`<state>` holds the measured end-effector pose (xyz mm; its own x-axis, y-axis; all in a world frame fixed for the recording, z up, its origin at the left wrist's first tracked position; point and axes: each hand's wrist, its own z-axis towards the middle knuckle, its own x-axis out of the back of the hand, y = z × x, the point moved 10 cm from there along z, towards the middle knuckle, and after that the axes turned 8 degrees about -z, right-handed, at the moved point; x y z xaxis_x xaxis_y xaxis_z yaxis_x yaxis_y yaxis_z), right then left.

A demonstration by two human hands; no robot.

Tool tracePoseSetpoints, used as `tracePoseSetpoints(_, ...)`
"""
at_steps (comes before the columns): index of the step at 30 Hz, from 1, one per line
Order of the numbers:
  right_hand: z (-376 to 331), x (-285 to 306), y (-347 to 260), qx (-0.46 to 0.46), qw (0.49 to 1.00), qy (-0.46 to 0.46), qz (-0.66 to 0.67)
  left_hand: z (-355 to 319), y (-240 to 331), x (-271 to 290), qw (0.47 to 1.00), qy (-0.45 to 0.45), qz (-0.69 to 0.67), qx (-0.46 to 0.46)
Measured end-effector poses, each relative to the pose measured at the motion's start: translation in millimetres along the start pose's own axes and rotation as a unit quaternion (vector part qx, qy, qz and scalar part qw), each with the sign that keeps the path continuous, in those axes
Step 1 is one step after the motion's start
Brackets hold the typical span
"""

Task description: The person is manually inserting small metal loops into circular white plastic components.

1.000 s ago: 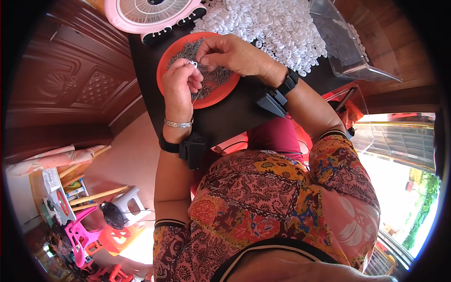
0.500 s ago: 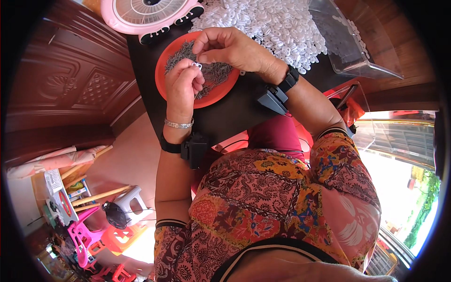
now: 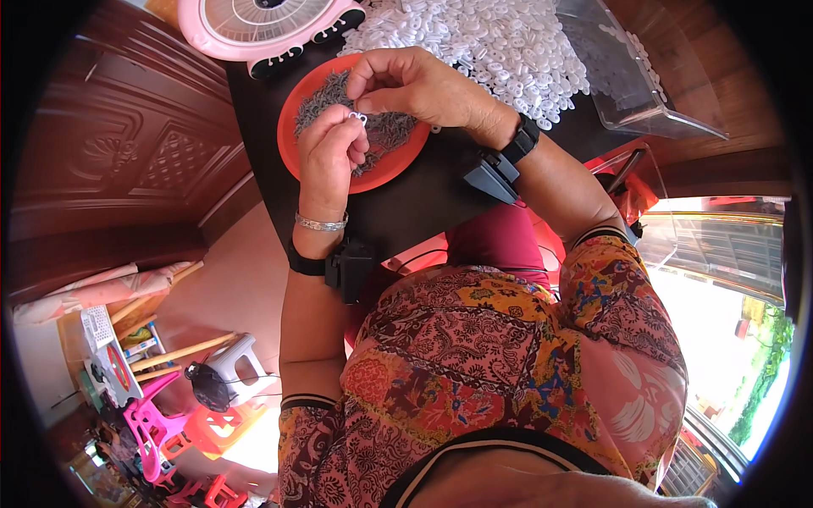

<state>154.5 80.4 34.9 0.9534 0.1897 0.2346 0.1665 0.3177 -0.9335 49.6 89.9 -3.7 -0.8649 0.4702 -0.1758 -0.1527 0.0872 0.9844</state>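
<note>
Over a round orange-red plate, my two hands meet. Pinched between the thumb and forefinger of my left hand is a small white plastic piece with round holes. My right hand has its thumb and forefinger closed right beside that piece; whatever lies between those fingertips is too small to make out. Many thin grey pieces lie heaped on the plate under my hands, partly hidden by them. Beyond my right hand spreads a big pile of similar white plastic pieces.
The plate stands on a black table. A pink fan is at its far left. At the far right sits a clear plastic box beside the white pile. Plastic stools stand on the floor to the left.
Almost nothing differs: the white piece and my left fingertips have shifted very slightly. Both hands keep their pinch over the plate.
</note>
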Motion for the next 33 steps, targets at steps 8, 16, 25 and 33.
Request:
tracePoseSetpoints(8,-2,-1,-4,-0.001,0.999,-0.027,-0.039,-3,1,-9,0.998,-0.032,0.044,-0.015)
tracePoseSetpoints(16,-4,-2,-8,-0.001,0.999,-0.017,-0.047,-6,2,-8,0.999,-0.008,0.032,-0.040)
tracePoseSetpoints(25,0,8,0,0.000,0.998,0.017,-0.053,-1,2,-3,0.999,0.002,0.033,-0.029)
tracePoseSetpoints(33,-16,93,-15,-0.036,0.874,0.196,-0.443,1,1,-2,1.000,-0.019,0.009,-0.010)
